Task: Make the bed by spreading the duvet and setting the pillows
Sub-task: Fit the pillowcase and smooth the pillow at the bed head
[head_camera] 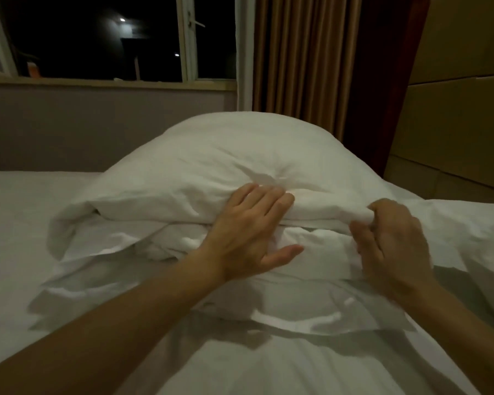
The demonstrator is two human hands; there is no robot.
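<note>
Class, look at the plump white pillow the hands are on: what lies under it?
Under the top pillow lies a second, flatter pillow, its wrinkled edge sticking out on the white sheet. The left hand and right hand cover part of it; its far side is hidden.

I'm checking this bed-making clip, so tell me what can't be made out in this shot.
Head view:
- Right hand fingertips: buried in the upper pillow fabric.
- Lower pillow: mostly covered by the upper one and the left hand.
- Outside the window: too dark.
- Duvet: indistinguishable among the white bedding.
</note>
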